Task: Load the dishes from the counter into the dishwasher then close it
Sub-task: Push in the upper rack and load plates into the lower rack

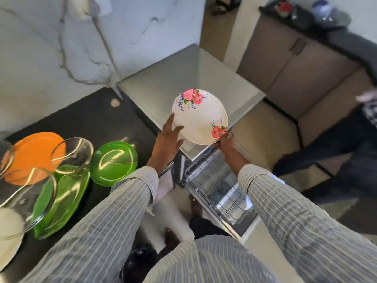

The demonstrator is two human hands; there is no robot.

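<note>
at far left, part of a white dish (9, 225) is seen at the frame edge, overlapped by a clear glass plate (26, 199). an orange plate (34, 154) lies behind it on the black counter (91, 123), with a second clear glass plate (72, 155) leaning over its right edge. a large green plate (63, 199) is seen under both glass plates, tilted (its exact support cannot be told). a smaller green plate (113, 163) lies just beside it to the right, flat on the counter.

next, the left hand (167, 139) is noted with fingers straight and spread; its fingertips are laid against the left rim of a white floral plate (201, 117), nothing being curled round it. the plate is held up in the air, above the steel dishwasher top (163, 88) and beyond the pulled-out dishwasher rack (216, 186). the right hand (226, 142) is seen pinching the plate's lower right rim, by the pink rose print. both forearms are covered by striped sleeves (285, 205).

at right, brown cabinets (289, 64) are recorded under a dark shelf, and a second person's dark trouser legs (336, 146) at the far edge (blurred).
</note>
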